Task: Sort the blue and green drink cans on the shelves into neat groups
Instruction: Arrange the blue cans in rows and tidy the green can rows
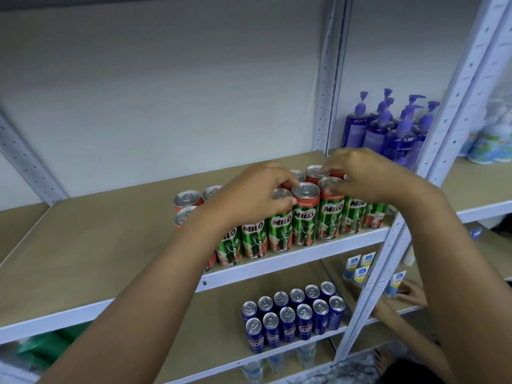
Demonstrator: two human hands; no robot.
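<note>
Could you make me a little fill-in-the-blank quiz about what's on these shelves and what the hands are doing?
1. The green cans stand on the shelf directly ____ the blue cans.
2. The blue cans are lined up in ____ rows.
3. The pump bottles in the next bay are ____ in colour.
4. The left hand and right hand rest on the ____ of the green cans.

Missing words: above; two; purple; tops

Milo cans [304, 217] stand in rows at front right of upper shelf [97, 245]. Pump bottles [388, 128] behind & right of cans, past upright [331, 79]. Pepsi cans [293, 314] in 2 rows on shelf below Milo cans; cartons [360, 267] right of them.
</note>
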